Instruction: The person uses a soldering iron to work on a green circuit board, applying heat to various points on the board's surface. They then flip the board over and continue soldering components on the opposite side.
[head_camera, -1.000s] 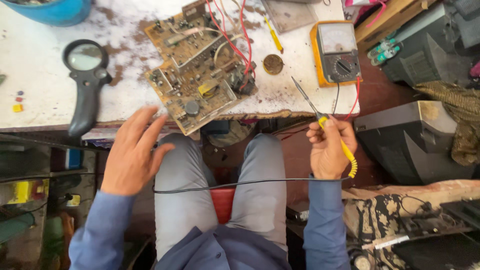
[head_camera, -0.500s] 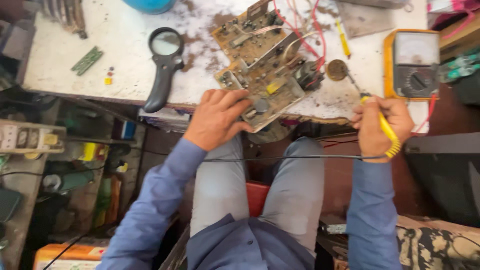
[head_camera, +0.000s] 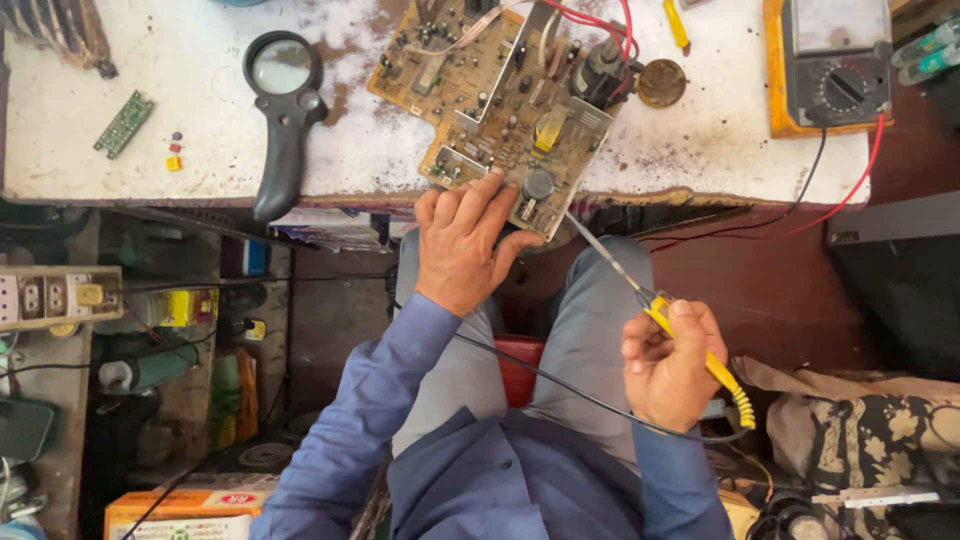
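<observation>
A tan circuit board (head_camera: 500, 100) crowded with components lies on the white worktable (head_camera: 180, 100), its near corner hanging over the front edge. My left hand (head_camera: 462, 245) grips that near corner, fingers on top, thumb beside it. My right hand (head_camera: 668, 362) holds a yellow-handled soldering iron (head_camera: 690, 345); its metal shaft points up-left toward the board's lower edge. The iron's black cord runs across my lap.
A black magnifying glass (head_camera: 283, 115) lies left of the board. An orange analog multimeter (head_camera: 830, 65) with red and black leads sits at the right. A small green board (head_camera: 124, 124) lies far left. A power strip (head_camera: 55, 297) and clutter sit below the table.
My left hand went from hovering off the table to gripping the board's corner. My right hand dropped lower with the iron. The view shifted right and down.
</observation>
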